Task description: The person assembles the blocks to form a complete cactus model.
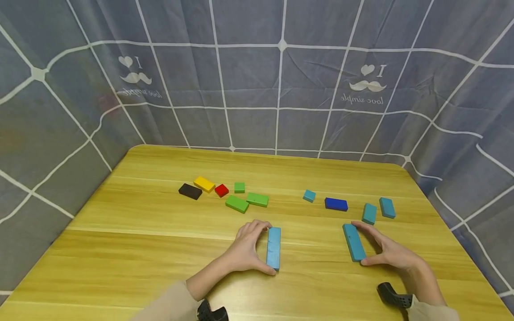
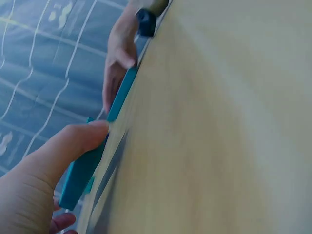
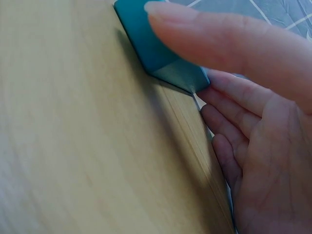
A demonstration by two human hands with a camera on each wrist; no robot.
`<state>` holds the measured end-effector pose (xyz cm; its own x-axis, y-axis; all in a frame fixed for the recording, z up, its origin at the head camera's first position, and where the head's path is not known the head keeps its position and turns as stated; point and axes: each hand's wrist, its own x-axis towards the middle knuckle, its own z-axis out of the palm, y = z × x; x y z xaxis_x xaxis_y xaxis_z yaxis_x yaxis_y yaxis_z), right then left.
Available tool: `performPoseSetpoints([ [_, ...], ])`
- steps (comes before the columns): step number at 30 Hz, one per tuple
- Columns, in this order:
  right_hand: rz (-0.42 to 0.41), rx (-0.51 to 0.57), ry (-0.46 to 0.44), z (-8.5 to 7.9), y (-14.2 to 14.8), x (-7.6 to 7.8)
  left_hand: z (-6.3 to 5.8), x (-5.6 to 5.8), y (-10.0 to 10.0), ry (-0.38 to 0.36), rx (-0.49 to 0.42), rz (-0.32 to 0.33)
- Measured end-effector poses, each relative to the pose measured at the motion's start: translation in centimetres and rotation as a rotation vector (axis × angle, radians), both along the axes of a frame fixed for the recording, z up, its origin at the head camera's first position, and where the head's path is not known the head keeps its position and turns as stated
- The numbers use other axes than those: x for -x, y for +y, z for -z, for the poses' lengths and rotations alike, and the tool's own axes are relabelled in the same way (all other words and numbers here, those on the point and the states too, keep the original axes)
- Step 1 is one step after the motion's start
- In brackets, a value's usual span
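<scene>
The head view shows the left hand (image 1: 250, 250) pinching a long light-blue block (image 1: 274, 248) by its ends, the right hand (image 1: 395, 255) gripping a bluer block (image 1: 354, 243) likewise, over a wood-grained bench (image 1: 160, 258) before a creased grey curtain (image 1: 249, 80). Only the right wrist view reveals the bluer block's smooth, flat end face.

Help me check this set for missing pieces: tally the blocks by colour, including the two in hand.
Light-blue or teal blocks: 5
Green blocks: 3
Dark-blue block: 1
Black block: 1
Yellow block: 1
Red block: 1
Total: 12
</scene>
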<state>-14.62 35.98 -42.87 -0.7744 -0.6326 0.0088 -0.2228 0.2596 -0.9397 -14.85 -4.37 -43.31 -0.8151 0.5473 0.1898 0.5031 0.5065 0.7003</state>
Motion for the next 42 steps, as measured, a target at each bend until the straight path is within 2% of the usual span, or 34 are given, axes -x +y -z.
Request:
performPoseSetpoints([
  [7,0.009,-0.005,-0.014,0.0,-0.1,-0.1,0.0,-1.1,1.9,0.024,0.057,-0.006],
  [16,0.001,0.012,-0.005,0.0,0.0,-0.1,0.1,-2.0,2.8,0.037,0.114,-0.018],
  [22,0.001,0.012,0.005,0.0,0.0,0.0,0.4,-2.2,3.1,0.066,0.150,-0.035],
  [31,-0.004,0.015,0.012,0.1,0.0,-0.1,0.5,-2.4,3.0,0.117,0.176,-0.025],
  [39,0.019,0.004,0.032,0.1,-0.2,0.0,0.5,-2.4,3.2,0.110,0.216,-0.025],
  [42,0.058,-0.018,0.057,0.0,-0.4,0.0,0.5,-2.4,3.2,0.110,0.216,-0.017],
])
